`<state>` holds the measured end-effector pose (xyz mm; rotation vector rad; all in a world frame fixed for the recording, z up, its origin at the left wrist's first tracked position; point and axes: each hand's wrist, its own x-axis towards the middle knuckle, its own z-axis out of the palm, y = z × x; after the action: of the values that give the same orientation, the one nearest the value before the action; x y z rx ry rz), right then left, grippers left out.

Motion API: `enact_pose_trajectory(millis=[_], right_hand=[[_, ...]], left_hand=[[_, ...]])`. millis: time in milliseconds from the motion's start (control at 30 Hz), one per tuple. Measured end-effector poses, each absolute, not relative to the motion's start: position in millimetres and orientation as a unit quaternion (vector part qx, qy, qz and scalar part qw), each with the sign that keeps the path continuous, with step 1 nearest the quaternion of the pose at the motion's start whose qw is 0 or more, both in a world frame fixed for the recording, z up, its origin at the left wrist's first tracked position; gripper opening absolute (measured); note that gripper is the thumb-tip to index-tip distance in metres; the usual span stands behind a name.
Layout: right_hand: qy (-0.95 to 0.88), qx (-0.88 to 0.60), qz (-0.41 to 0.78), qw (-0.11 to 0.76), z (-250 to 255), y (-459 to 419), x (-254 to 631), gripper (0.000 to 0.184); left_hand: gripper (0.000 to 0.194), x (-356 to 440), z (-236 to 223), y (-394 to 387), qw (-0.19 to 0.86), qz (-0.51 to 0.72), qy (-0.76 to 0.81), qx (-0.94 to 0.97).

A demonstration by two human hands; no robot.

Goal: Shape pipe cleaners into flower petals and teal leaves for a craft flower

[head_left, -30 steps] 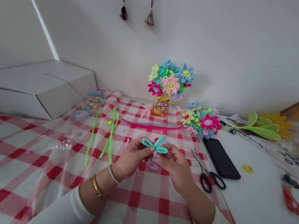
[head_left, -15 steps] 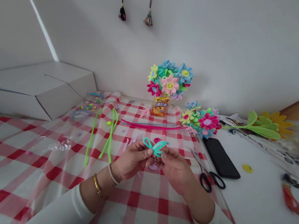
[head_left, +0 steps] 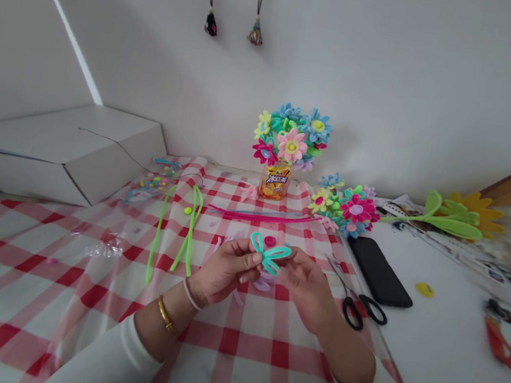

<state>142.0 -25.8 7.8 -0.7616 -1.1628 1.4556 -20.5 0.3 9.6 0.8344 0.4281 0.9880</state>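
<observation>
My left hand point(head_left: 230, 272) pinches a teal pipe-cleaner flower point(head_left: 269, 256) near its middle, between thumb and fingertips. Its narrow loops spread upward and to the right. At the right-hand loops, my right hand point(head_left: 306, 287) has its thumb and fingers curled around the tips. Just beyond the flower lies a small dark pink coil point(head_left: 270, 241) on the checked cloth. Partly hidden beneath the hands are lilac pipe-cleaner pieces point(head_left: 263, 283). To the right, black-handled scissors point(head_left: 355, 296) rest with their blades partly open.
Pipe-cleaner flowers point(head_left: 292, 144) stand in a cut drink bottle point(head_left: 274, 183) by the wall; another bunch point(head_left: 353, 207) lies right. Green pipe cleaners point(head_left: 190, 233) lie left, pink ones point(head_left: 264, 218) behind. A phone point(head_left: 380, 271) lies right, a white box point(head_left: 74, 151) left.
The teal flower has tilted and turned, its loops now more spread out and facing me. My right hand has shifted slightly right, and the dark pink coil shows more fully.
</observation>
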Motion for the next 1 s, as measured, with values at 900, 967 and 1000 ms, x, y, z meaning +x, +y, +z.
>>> enact_pose_trajectory(millis=[900, 967, 1000], right_hand=[[-0.457, -0.338, 0.695, 0.440, 19, -27, 148, 0.017], [-0.456, -0.350, 0.694, 0.434, 19, -28, 147, 0.014], [-0.449, -0.357, 0.691, 0.440, 19, -28, 147, 0.013]], left_hand=[[0.022, -31, 0, 4, 0.797, 0.204, 0.221, 0.524], [0.022, -31, 0, 4, 0.798, 0.206, 0.229, 0.518], [0.021, -31, -1, 4, 0.796, 0.214, 0.233, 0.516]])
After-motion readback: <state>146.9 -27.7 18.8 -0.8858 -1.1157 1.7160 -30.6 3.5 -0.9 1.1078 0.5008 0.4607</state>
